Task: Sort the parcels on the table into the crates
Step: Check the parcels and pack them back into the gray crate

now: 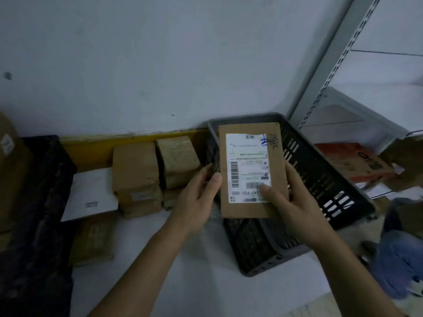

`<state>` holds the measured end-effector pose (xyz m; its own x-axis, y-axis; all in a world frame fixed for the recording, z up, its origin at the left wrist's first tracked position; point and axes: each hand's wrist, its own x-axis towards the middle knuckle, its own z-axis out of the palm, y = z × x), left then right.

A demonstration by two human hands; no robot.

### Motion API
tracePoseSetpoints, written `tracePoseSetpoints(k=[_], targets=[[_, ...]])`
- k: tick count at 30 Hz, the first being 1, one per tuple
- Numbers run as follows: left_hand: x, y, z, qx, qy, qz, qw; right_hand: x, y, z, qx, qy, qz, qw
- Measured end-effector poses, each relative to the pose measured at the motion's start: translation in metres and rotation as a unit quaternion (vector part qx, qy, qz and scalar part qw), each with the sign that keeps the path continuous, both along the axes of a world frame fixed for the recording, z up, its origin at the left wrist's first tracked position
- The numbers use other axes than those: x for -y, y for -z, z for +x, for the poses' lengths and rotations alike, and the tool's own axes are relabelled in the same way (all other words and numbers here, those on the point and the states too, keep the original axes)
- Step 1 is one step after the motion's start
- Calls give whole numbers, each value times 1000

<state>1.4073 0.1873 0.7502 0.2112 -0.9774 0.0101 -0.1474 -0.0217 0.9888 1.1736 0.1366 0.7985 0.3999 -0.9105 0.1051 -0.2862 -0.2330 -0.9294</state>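
Both hands — left hand (196, 197), right hand (295, 202) — grip the parcel (251, 170); I'd read its label, then lower it flat into the crate (320, 179) beneath.

single head cam, wide-angle, looking forward and down from close above the surface (206, 282), facing the wall (160, 65), both forearms entering from the bottom edge, shelving (332, 65) at far right

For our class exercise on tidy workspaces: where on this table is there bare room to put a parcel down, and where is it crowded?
Bare table shows in front, between the flat brown packet and the grey crate, under the forearms. The back is crowded: stacked brown boxes and a white mailer fill it.
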Motion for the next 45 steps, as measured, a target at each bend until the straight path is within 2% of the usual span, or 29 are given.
tracePoseSetpoints(k=[4,8,14,20,29,34,37,45], targets=[[20,5,-26,153,-5,21,988,34,-1,-51,-35,41,-9,999],[45,23,-56,332,0,44,942,76,13,-88,-90,33,39,995],[80,50,-94,432,-2,117,894,138,59,-118,-174,-91,165,966],[93,67,-124,430,-52,168,886,176,119,-112,-244,-243,239,908],[89,65,-134,461,-92,197,861,180,186,-73,-245,-280,265,890],[90,64,-138,477,-96,204,850,184,197,-65,-295,-324,182,880],[89,64,-138,475,-102,203,850,188,197,-55,-363,-372,129,845],[88,62,-139,473,-105,205,851,198,199,-52,-495,-403,64,767]])
